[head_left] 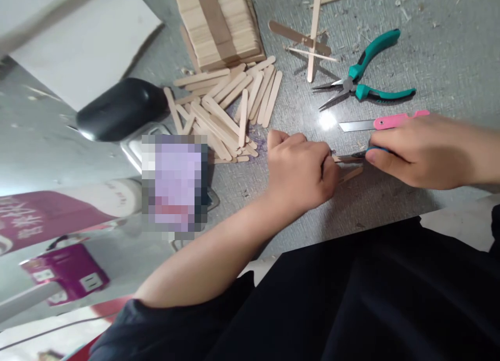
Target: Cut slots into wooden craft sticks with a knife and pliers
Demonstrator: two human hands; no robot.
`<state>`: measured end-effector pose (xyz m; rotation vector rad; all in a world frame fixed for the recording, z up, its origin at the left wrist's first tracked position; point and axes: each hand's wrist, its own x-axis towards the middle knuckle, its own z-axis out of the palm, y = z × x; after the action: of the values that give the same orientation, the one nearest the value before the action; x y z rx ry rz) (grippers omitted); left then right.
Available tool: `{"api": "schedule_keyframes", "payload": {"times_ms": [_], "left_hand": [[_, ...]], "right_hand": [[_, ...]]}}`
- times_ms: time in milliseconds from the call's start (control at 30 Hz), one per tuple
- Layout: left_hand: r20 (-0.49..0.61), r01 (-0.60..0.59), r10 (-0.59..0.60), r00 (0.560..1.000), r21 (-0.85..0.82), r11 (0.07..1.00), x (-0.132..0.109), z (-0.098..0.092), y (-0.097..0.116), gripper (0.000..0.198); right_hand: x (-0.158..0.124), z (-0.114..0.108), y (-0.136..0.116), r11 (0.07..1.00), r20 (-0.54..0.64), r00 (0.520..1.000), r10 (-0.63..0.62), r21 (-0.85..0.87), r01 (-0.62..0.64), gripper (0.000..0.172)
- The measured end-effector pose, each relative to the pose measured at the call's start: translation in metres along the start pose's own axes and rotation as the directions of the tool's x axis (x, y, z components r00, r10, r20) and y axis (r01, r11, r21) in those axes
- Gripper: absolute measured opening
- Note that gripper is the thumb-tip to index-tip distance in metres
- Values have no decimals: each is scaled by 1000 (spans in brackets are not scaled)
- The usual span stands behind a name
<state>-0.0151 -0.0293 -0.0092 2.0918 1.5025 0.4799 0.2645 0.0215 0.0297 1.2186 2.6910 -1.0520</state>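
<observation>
Left hand (300, 168) is fisted on a stick (350, 174), pinning it to the table (429, 64). Right hand (424, 151) is closed round a tool (353, 156), possibly a cutter, its tip at the stick. Risk: a slip could drive the tool into the adjacent left fingers.

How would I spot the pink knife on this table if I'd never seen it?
On the grey table, find the two hands: the left hand pinches a stick, the right hand grips a small tool. Just beyond the right hand lies the knife, blade pointing left. Its pink handle and plain straight blade set it apart from the teal-handled pliers farther away.
</observation>
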Motion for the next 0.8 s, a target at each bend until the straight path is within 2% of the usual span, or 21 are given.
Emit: {"api": "schedule_keyframes", "payload": {"times_ms": [300, 533, 800], "left_hand": [[-11, -24, 25, 1000, 50, 998, -7, -2, -1, 24], [-36, -2, 3, 999, 31, 1000, -9, -3, -1, 30], [-14, -4, 4, 1000, -4, 1000, -12, -3, -3, 34]], "right_hand": [[-8, 9, -9, 994, -140, 990, 22, -104, -37, 60], [-11, 18, -17, 984, -244, 969, 47, -157, -88, 59], [-10, 19, -16, 985, -242, 969, 39, -154, -79, 59]]}}
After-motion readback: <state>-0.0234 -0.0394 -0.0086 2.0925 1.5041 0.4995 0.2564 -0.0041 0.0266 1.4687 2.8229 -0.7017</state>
